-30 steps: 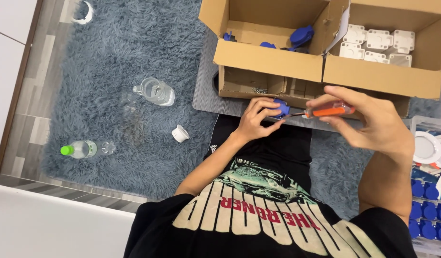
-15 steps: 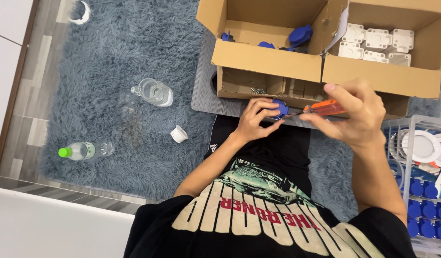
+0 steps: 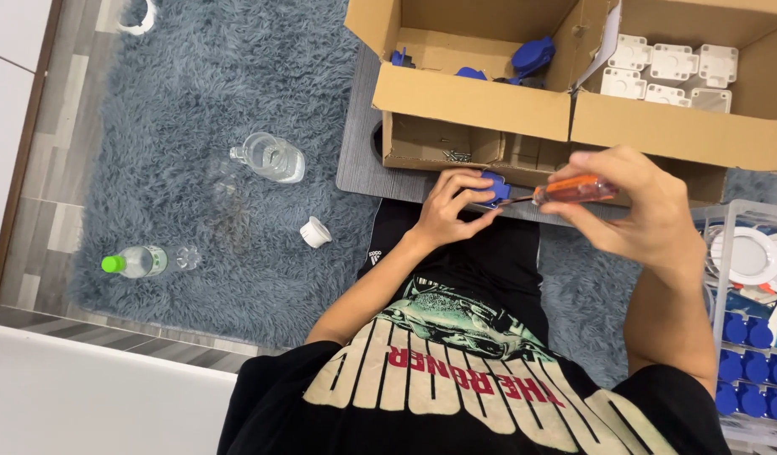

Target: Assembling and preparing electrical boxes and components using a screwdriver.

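My left hand [image 3: 452, 202] pinches a small blue plastic part [image 3: 495, 187] just in front of the grey board [image 3: 359, 160]. My right hand [image 3: 633, 206] grips an orange-handled screwdriver [image 3: 574, 189] held level, its metal tip touching the blue part. Both hands hover above my lap, close to the front wall of the cardboard boxes.
Left cardboard box [image 3: 468, 101] holds several blue parts, right box [image 3: 683, 126] holds white square parts. A clear rack [image 3: 755, 337] at right carries white discs and blue caps. On the blue shaggy rug lie a clear jar [image 3: 270, 157], a white cap [image 3: 315, 232] and a green-capped bottle [image 3: 136, 262].
My right hand has drawn slightly toward the left hand with the screwdriver, fingers shifting on the orange handle. The left hand stays on the blue part.
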